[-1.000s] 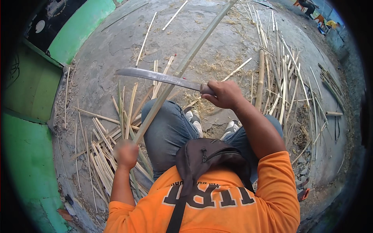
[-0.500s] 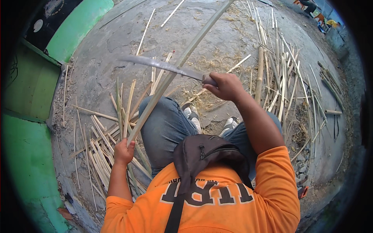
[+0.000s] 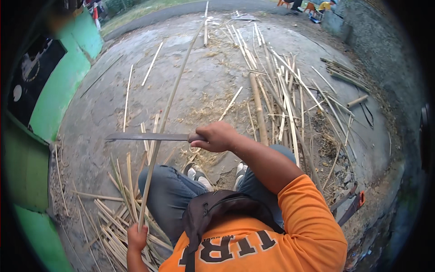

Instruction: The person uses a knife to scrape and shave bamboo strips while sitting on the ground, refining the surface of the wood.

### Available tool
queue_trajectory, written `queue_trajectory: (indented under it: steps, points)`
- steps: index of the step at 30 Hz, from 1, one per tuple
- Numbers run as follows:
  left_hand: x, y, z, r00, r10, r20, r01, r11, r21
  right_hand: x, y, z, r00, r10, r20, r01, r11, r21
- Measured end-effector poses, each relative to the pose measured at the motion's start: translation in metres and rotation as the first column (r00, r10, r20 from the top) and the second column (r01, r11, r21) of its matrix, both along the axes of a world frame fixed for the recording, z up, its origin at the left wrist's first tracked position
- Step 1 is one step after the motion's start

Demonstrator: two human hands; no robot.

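My left hand [image 3: 137,237], low at the left, is closed around the near end of a long bamboo strip [image 3: 171,97]. The strip slants up and away past my left knee toward the far edge of the concrete. My right hand [image 3: 217,136] grips the handle of a machete [image 3: 149,136] in front of my knees. Its long grey blade points left and crosses the strip, level and apparently against it. Whether the edge bites into the bamboo cannot be made out.
Split bamboo strips [image 3: 113,235] lie heaped beside my left leg. More strips [image 3: 285,90] and a thick bamboo pole [image 3: 259,109] spread ahead to the right. An orange-handled saw [image 3: 351,208] is at my right. A green wall [image 3: 68,81] runs along the left.
The view has tilted up and turned right, showing more ground ahead. The machete, blurred and tilted before, is now level, and crosses the strip nearer my left knee. Both hands keep their grips.
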State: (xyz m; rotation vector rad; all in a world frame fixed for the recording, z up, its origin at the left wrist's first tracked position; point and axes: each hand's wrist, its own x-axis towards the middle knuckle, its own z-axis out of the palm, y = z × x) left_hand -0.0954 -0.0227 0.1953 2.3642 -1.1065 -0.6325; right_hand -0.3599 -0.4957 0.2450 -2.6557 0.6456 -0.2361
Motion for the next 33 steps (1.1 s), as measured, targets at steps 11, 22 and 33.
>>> queue_trajectory:
  steps: [11, 22, 33]
  points:
    - [-0.015, 0.012, -0.024, 0.998, 0.039, -0.052, -0.043, 0.995, -0.090, -0.002, -0.011, -0.027, 0.988, -0.038, 0.149, 0.030, 0.998, 0.058]
    - [-0.021, 0.016, -0.052, 0.988, 0.027, 0.155, -0.004, 0.989, -0.150, -0.014, -0.020, -0.022, 0.972, -0.048, 0.232, 0.053, 0.998, -0.016]
    - [-0.038, 0.002, -0.048, 0.950, 0.156, 0.272, -0.148, 0.988, -0.051, 0.000, -0.010, -0.019, 0.989, 0.071, 0.130, -0.049, 0.985, -0.165]
